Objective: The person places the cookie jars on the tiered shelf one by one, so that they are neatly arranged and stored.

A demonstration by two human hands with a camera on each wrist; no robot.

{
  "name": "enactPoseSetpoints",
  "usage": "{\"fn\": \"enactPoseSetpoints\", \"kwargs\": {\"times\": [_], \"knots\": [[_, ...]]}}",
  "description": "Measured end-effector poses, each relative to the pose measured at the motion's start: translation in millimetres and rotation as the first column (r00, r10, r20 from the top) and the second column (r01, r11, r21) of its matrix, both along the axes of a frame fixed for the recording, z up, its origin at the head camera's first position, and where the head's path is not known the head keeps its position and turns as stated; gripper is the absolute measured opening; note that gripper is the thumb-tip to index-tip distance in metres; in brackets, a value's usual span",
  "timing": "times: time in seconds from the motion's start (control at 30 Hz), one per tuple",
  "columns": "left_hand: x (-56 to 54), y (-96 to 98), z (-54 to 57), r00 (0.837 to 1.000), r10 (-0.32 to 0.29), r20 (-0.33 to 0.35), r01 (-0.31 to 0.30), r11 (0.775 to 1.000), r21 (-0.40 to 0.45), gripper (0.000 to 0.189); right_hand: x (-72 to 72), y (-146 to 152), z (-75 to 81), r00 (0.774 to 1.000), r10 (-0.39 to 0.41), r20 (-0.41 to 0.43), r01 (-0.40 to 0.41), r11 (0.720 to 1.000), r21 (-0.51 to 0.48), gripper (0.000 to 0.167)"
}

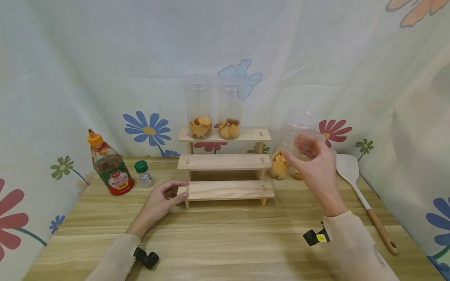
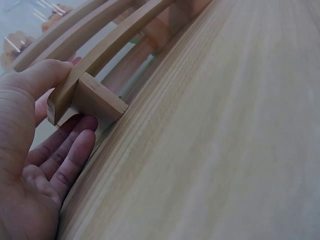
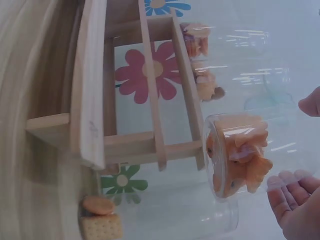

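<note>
Left hand (image 1: pixel 159 203): held the left end of the bottom step of a three-tier rack of pale, bare wood (image 1: pixel 225 162), its thumb over the board and other fingers curved below, beside the leg.
Right hand (image 1: pixel 318 168): held a tall, clear, cylindrical jar with orange-brown crackers in its base (image 3: pixel 250 155), thumb and fingers on opposite sides of the wall.
Jar in hand: roughly upright, clear of the tabletop, just beside the rack's right end; the crackers lay loosely heaped.
Top step: bore two similar clear jars, a left one (image 1: pixel 199 107) and a right one (image 1: pixel 230 109), upright and side by side toward the left, golden crackers low in each.
Jar behind: another clear cylinder with pale biscuits at its bottom (image 3: pixel 160 212) stood beyond the held one, mostly hidden in the head view.
Left of rack: a red-and-green-labelled sauce bottle with an orange nozzle cap (image 1: pixel 111 166) stood near a small green-capped shaker (image 1: pixel 143 174).
Far right: a white-headed spatula with a wooden handle (image 1: pixel 361 196) lay lengthwise.
Surface: a wood-grain tabletop (image 1: pixel 225 242).
Backdrop: a pale cloth printed with colourful flowers (image 1: pixel 140 58).
</note>
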State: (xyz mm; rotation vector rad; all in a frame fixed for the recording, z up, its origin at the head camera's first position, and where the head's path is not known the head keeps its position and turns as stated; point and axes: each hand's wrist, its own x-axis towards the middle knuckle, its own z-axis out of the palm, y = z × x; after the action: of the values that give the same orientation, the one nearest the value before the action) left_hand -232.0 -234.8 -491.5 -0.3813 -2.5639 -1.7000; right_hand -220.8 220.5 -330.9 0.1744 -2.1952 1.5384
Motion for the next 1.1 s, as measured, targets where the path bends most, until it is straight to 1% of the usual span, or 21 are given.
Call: {"fn": "enactPoseSetpoints", "kwargs": {"times": [0.07, 0.23, 0.47, 0.63, 0.8, 0.93, 1.1], "knots": [[0.2, -0.3, -0.4, 1.000, -0.001, 0.002, 0.001, 1.000, 0.001, 0.038, -3.8, -4.1, 5.9, 1.000, -0.004, 0.005, 0.004, 1.000, 0.006, 0.064], [0.6, -0.7, -0.2, 1.000, 0.006, 0.003, -0.006, 1.000, -0.001, 0.038, -15.5, -17.0, 19.7, 1.000, 0.017, 0.000, -0.017, 0.999, -0.031, 0.066], [-0.5, -1.4, -0.5, 1.000, 0.006, 0.004, -0.006, 1.000, 0.003, 0.038, -39.7, -35.4, 28.3, 0.998, 0.047, -0.038, -0.050, 0.997, -0.063, 0.066], [-0.8, -1.5, -1.6, 1.000, 0.009, 0.005, -0.009, 1.000, 0.001, 0.038, -60.0, -45.2, 32.1, 0.996, 0.064, -0.058, -0.069, 0.994, -0.088, 0.067], [-1.2, -1.1, -1.6, 1.000, 0.002, -0.005, -0.002, 1.000, 0.003, 0.037, -78.8, -52.1, 34.2, 0.997, 0.070, -0.039, -0.073, 0.994, -0.076, 0.068], [-1.4, -0.7, -0.7, 1.000, -0.008, -0.015, 0.008, 1.000, 0.010, 0.036, -90.8, -55.5, 32.7, 0.995, 0.096, -0.014, -0.096, 0.994, -0.060, 0.073], [-1.3, -1.5, -0.3, 1.000, -0.022, -0.020, 0.022, 1.000, 0.016, 0.036, -100.6, -58.3, 29.6, 0.994, 0.105, 0.003, -0.105, 0.994, -0.034, 0.074]]}}
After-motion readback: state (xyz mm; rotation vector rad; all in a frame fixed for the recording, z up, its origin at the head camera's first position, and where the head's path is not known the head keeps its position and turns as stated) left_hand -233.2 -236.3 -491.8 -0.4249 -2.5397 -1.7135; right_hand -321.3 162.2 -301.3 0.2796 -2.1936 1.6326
